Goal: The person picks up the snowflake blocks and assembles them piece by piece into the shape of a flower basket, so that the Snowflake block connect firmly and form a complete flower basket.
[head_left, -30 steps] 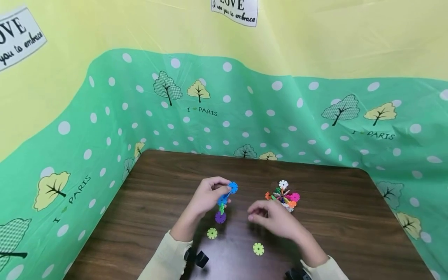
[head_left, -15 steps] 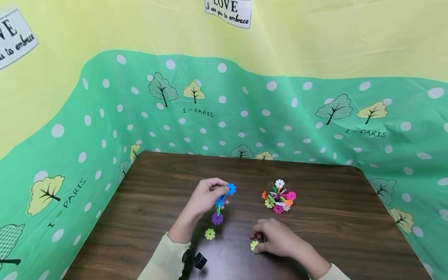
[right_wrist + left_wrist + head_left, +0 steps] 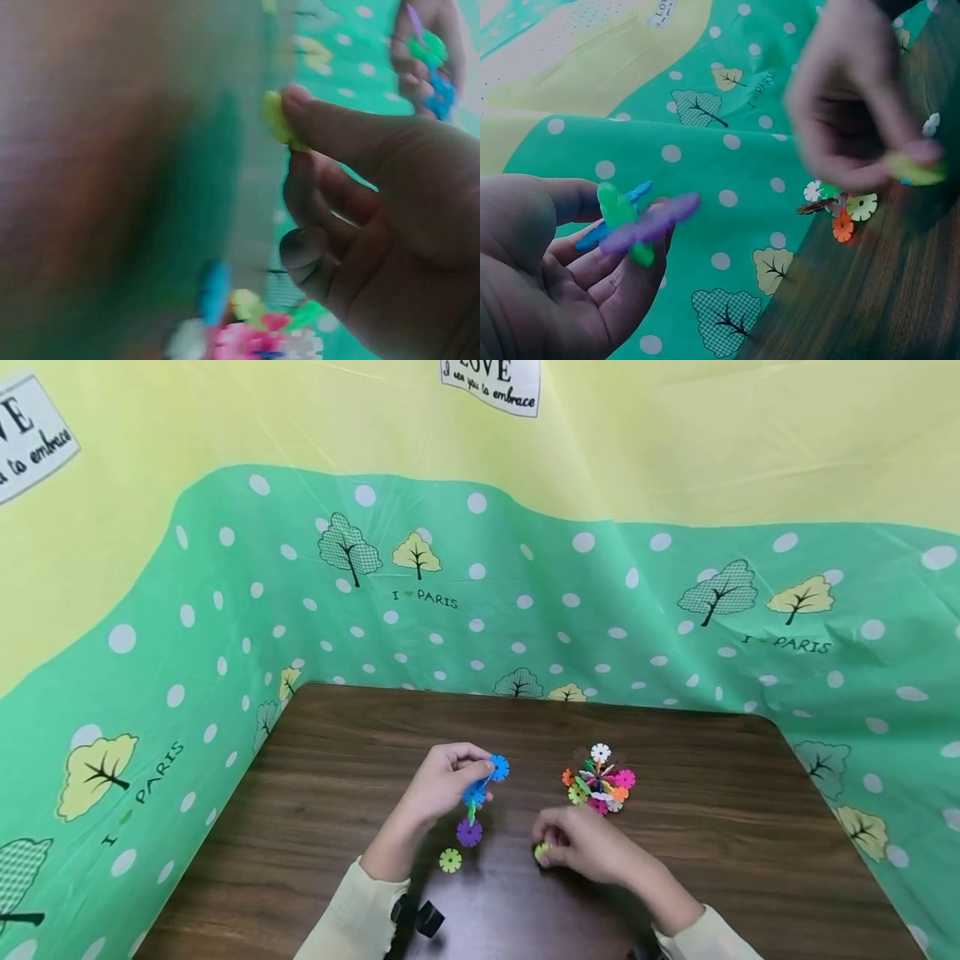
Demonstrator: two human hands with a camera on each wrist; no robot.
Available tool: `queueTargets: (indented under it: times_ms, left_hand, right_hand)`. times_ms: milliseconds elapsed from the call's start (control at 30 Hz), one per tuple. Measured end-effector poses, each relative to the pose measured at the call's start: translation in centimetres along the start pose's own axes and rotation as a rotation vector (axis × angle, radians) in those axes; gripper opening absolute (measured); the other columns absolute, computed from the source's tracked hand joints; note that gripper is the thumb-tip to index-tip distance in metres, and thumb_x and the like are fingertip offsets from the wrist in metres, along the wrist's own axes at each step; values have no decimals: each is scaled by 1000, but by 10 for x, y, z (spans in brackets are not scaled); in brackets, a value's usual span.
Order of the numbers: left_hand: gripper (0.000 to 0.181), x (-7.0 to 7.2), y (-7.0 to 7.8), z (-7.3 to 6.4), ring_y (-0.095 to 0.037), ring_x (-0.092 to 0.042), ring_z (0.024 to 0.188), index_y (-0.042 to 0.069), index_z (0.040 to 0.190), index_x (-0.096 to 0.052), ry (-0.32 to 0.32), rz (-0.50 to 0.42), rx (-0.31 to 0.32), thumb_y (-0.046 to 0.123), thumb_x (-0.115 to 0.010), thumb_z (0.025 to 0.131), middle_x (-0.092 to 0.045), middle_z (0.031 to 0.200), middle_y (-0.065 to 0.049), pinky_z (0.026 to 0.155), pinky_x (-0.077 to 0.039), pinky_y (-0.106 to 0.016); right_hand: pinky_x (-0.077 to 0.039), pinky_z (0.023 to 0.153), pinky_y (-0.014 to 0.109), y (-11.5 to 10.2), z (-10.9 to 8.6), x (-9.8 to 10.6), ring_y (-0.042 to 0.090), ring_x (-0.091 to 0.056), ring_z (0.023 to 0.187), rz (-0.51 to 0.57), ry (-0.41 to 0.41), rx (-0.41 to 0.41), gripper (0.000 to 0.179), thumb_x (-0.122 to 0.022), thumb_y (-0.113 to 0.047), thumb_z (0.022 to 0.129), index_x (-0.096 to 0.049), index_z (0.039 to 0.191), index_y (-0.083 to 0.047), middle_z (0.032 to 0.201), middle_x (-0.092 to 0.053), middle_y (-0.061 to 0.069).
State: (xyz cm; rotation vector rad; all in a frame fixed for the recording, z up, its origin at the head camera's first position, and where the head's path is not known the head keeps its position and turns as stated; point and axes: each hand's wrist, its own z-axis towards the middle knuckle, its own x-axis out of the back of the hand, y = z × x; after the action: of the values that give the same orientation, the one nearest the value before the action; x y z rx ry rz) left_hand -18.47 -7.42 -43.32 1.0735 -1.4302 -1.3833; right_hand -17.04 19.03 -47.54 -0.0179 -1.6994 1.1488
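Note:
My left hand (image 3: 448, 781) holds a small chain of joined snowflake discs: blue discs (image 3: 498, 767) by the fingertips, then a green disc (image 3: 617, 223), with a purple disc (image 3: 469, 833) at the lower end. Between thumb and fingertips, my right hand (image 3: 581, 843) pinches a yellow-green snowflake disc (image 3: 279, 120), raised over the table. Another yellow-green disc (image 3: 450, 860) lies flat on the wood, just below the purple one. The two hands are apart, with the left one farther from the person.
A colourful cluster of snowflake discs (image 3: 600, 781) sits beyond the right hand on the brown wooden table (image 3: 360, 718). A green and yellow printed cloth (image 3: 420, 652) hangs behind the table and along its left side.
My right hand moved down to the loose yellow-green disc on the right, took it between thumb and fingers, and lifted it off the table. The left hand stays nearly in place with its chain.

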Motion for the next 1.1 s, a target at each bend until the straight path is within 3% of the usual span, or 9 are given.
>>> queueTargets:
  times_ms: [100, 200, 267, 367, 633, 833, 1100]
  left_hand:
    - [20, -1, -1, 1, -24, -73, 65, -9, 107, -71, 4, 1, -8, 9, -67, 98, -77, 92, -22, 58, -58, -25]
    - [19, 0, -3, 2, -11, -67, 60, -8, 104, -72, 18, 34, -22, 10, -68, 97, -77, 86, -17, 56, -54, -21]
    - [18, 0, -3, 3, -9, -64, 58, -7, 103, -73, 22, 49, -34, 10, -68, 97, -77, 82, -11, 54, -51, -20]
    - [18, -1, -4, 2, -8, -63, 60, -6, 103, -74, 28, 68, -49, 10, -70, 96, -75, 80, -6, 56, -51, -20]
    - [14, -1, -1, 2, -10, -63, 66, -2, 100, -79, 64, 105, -68, 10, -73, 94, -75, 85, -11, 60, -52, -21]
    - [16, -2, -2, 2, -9, -62, 61, -4, 99, -78, 62, 113, -78, 11, -72, 95, -75, 83, -14, 57, -52, -22]
    - [15, -3, 0, 1, -9, -61, 62, -2, 97, -79, 66, 120, -65, 11, -72, 95, -74, 81, -9, 57, -51, -21]
  right_hand:
    - [-54, 64, 25, -8, 10, 11, 6, -61, 73, 88, 223, 58, 11, -81, -14, 89, -76, 93, -23, 84, -70, -10]
    - [-56, 64, 28, -16, 21, 19, 11, -65, 76, 208, 441, 110, 12, -80, -11, 90, -77, 96, -21, 92, -74, -4]
    - [-56, 63, 28, -20, 27, 21, 14, -65, 77, 280, 538, 114, 13, -79, -9, 90, -77, 98, -18, 94, -75, 1]
    - [-55, 61, 27, -23, 33, 21, 14, -65, 74, 355, 619, 97, 15, -79, -4, 88, -76, 99, -14, 92, -74, 4]
    - [-55, 65, 29, -25, 40, 19, 12, -64, 80, 383, 606, 139, 12, -78, 6, 85, -75, 92, -3, 93, -73, 12]
    - [-54, 68, 26, -17, 43, 16, 12, -65, 83, 389, 598, 162, 15, -81, 1, 85, -77, 93, -11, 93, -74, 7]
    - [-56, 73, 24, -11, 44, 15, 15, -68, 86, 346, 622, 228, 12, -82, -6, 86, -80, 93, -16, 92, -74, -1]
